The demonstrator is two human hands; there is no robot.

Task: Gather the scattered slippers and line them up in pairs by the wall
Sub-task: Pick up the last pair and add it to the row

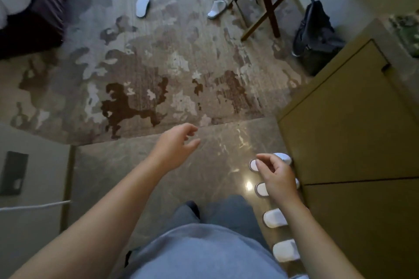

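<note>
Several white slippers stand in a row on the glossy floor against the olive cabinet (340, 133) at the right; the farthest one (284, 158) and the one beside it (261, 189) are partly hidden by my right hand (275, 175). Two more of the row (274, 218) (285, 250) lie nearer to me. My right hand hovers over the row, fingers curled loosely and empty. My left hand (175, 145) is stretched forward over the floor, fingers apart and empty. Two loose white slippers lie far off on the patterned carpet: one sole-up (142, 6), another (217, 8) by the chair legs.
A wooden chair (265, 4) with a lace cloth stands at the back right, a dark backpack (315, 29) beside it. A bed (29, 7) fills the back left corner. A white wall with a dark panel (13, 173) is at the left. My legs (204, 244) are below.
</note>
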